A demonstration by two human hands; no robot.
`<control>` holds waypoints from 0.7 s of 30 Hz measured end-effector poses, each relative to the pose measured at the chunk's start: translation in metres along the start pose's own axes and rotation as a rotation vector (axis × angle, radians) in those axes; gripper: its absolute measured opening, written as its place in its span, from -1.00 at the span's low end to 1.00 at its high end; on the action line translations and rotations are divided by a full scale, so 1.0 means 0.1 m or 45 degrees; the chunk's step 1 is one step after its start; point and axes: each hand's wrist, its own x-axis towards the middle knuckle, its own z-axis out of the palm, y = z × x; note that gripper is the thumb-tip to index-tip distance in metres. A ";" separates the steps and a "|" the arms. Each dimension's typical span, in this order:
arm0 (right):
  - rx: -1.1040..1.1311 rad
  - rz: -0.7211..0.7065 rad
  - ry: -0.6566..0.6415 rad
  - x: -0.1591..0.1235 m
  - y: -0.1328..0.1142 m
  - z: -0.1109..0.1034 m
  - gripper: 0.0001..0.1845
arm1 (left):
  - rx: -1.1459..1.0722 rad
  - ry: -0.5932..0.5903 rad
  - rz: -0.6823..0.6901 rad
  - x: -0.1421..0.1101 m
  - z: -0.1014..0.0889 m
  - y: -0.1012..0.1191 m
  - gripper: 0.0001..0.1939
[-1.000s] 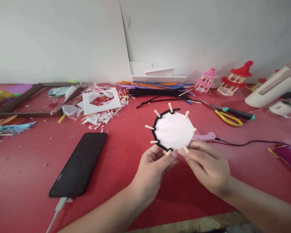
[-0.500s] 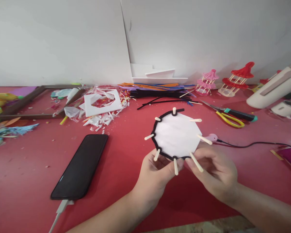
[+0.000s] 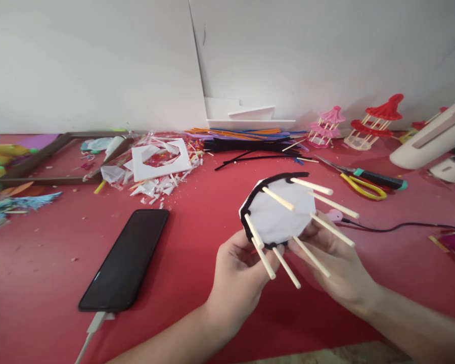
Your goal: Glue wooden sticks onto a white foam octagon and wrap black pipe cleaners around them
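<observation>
Panel [image 3: 280, 221] more aslant over red tabletop [image 3: 202, 212]

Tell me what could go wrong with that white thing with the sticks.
Long, pale, wooden-looking sticks jut from the flat, white, many-sided board, so one might come loose if bumped. The black, fuzzy-looking strip has an end poking past a stick, so it could slip off. The right hand looks close to the pink, plastic-looking tool and might knock it.
</observation>
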 end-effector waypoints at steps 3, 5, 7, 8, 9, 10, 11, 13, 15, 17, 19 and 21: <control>0.022 0.010 -0.022 -0.01 0.02 -0.02 -0.79 | 0.027 -0.007 0.012 0.00 -0.01 0.00 -0.84; 0.013 0.001 -0.009 -0.02 0.04 -0.03 -0.78 | 0.052 -0.024 0.003 0.01 -0.01 0.00 -0.84; -0.013 -0.012 0.012 0.00 0.06 -0.04 -0.80 | 0.067 -0.048 -0.020 0.03 -0.01 0.00 -0.81; -0.029 -0.019 0.027 0.01 0.07 -0.05 -0.80 | 0.063 -0.060 -0.024 0.04 -0.01 -0.01 -0.78; -0.041 -0.028 0.046 0.02 0.07 -0.05 -0.79 | 0.054 -0.076 -0.025 0.05 -0.01 -0.02 -0.74; -0.046 -0.038 0.063 0.03 0.07 -0.06 -0.78 | 0.045 -0.097 -0.020 0.06 -0.02 -0.03 -0.71; -0.045 -0.046 0.078 0.05 0.06 -0.07 -0.78 | 0.044 -0.119 -0.012 0.07 -0.03 -0.04 -0.70; -0.023 -0.056 0.099 0.07 0.05 -0.08 -0.79 | 0.068 -0.152 -0.008 0.08 -0.05 -0.06 -0.73; -0.004 -0.046 0.107 0.08 0.04 -0.10 -0.79 | 0.092 -0.159 -0.023 0.08 -0.08 -0.07 -0.77; -0.001 -0.021 0.103 0.08 0.03 -0.12 -0.78 | 0.079 -0.150 -0.053 0.09 -0.10 -0.08 -0.80; -0.011 0.006 0.101 0.07 0.02 -0.13 -0.76 | 0.047 -0.149 -0.088 0.10 -0.11 -0.09 -0.81; -0.033 0.013 0.110 0.06 0.01 -0.13 -0.74 | 0.008 -0.157 -0.136 0.11 -0.12 -0.09 -0.81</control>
